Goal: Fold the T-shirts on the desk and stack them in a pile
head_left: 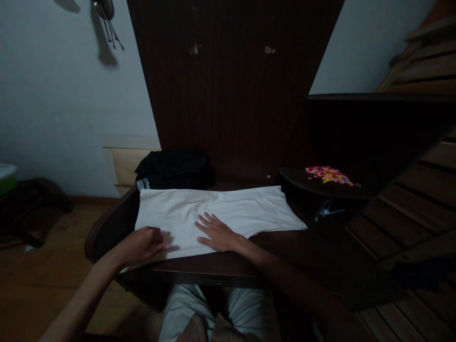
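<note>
A white shirt lies folded lengthwise across the dark table, with a few wrinkles near its middle. Spread flat on the cloth, my right hand has its fingers apart and holds nothing. My left hand is at the shirt's near left part, its fingers curled in at the cloth and its thumb pointing right. Those curled fingertips are partly hidden. Below my left wrist, a corner of the white cloth hangs at the table's front edge.
A black cloth bundle sits behind the shirt. Small pink and yellow pieces lie on a shelf at the right. A dark wooden panel rises behind the table. A low stool stands at the left.
</note>
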### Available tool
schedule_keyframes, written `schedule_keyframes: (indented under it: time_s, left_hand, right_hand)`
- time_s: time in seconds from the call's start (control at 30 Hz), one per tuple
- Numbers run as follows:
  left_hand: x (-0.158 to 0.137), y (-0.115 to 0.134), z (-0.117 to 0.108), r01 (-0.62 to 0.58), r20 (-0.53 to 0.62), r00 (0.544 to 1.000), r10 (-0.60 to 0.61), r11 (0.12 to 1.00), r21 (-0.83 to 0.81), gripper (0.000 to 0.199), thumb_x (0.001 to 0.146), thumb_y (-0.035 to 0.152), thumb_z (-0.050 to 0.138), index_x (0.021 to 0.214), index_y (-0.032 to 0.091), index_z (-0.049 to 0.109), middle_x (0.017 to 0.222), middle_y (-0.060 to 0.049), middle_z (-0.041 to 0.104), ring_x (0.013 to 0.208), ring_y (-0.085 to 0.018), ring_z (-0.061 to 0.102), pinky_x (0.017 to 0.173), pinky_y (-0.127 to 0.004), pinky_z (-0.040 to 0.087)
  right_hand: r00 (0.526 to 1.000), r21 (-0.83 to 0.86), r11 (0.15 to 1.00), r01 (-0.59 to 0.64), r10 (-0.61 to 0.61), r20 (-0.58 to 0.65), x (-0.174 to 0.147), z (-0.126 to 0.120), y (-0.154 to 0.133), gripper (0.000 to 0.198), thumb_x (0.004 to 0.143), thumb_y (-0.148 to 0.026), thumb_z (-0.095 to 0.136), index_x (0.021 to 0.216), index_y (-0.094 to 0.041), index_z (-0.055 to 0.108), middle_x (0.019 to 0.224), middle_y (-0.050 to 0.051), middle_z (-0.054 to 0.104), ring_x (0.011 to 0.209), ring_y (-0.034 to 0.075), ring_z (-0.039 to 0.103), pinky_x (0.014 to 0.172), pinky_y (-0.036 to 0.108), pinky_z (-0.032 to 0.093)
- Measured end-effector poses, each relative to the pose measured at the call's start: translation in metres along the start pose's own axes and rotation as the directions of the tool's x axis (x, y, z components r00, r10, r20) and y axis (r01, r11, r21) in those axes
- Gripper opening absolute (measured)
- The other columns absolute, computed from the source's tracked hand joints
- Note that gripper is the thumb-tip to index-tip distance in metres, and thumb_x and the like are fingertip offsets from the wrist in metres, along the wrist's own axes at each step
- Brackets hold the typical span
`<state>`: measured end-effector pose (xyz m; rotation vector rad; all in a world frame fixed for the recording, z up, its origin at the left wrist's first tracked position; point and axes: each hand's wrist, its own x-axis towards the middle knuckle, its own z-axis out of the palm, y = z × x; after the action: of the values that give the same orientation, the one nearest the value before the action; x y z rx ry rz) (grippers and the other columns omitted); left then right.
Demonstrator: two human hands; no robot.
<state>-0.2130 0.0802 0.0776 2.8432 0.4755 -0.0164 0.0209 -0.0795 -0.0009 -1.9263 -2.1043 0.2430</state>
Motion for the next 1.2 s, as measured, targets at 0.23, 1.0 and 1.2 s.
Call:
schedule_keyframes:
  time_s: [0.23, 1.0, 1.2]
  left_hand:
    - [0.069, 0.017, 0.046, -0.197, -0.278, 0.934, 0.225, 0.972, 0.125, 0.06, 0.097, 0.055, 0.028, 0.132, 0.016, 0.057, 0.14, -0.013, 0.056, 0.131, -0.027, 0.048, 0.108, -0.043, 0.04]
    - [0.15, -0.007, 0.061, -0.076, -0.46, 0.846, 0.269, 0.915, 0.396, 0.053, 0.095, 0.039, 0.036, 0.134, 0.009, 0.055, 0.14, -0.017, 0.054, 0.131, -0.028, 0.049, 0.111, -0.042, 0.036]
    - [0.148, -0.003, 0.065, -0.041, -0.449, 0.863, 0.232, 0.917, 0.396, 0.054, 0.088, 0.036, 0.043, 0.132, 0.006, 0.054, 0.143, -0.019, 0.05, 0.134, -0.03, 0.044, 0.114, -0.043, 0.03]
  right_hand:
    - [0.998, -0.009, 0.999, 0.052, -0.051, 0.031, 0.0, -0.002, -0.009, 0.075, 0.097, -0.061, 0.028, 0.151, -0.009, 0.029, 0.16, 0.015, 0.016, 0.149, 0.029, 0.005, 0.121, 0.047, 0.008]
    - [0.965, -0.031, 0.965, -0.26, 0.259, -0.028, 0.032, -0.017, 0.063, 0.074, 0.097, -0.058, 0.016, 0.154, -0.011, 0.022, 0.161, 0.01, 0.015, 0.149, 0.024, 0.01, 0.12, 0.042, 0.007]
    - [0.82, -0.075, 0.817, -0.572, 0.57, -0.051, -0.01, -0.038, 0.104, 0.078, 0.095, -0.06, 0.01, 0.155, -0.012, 0.018, 0.161, 0.009, 0.011, 0.149, 0.024, 0.005, 0.12, 0.044, 0.003]
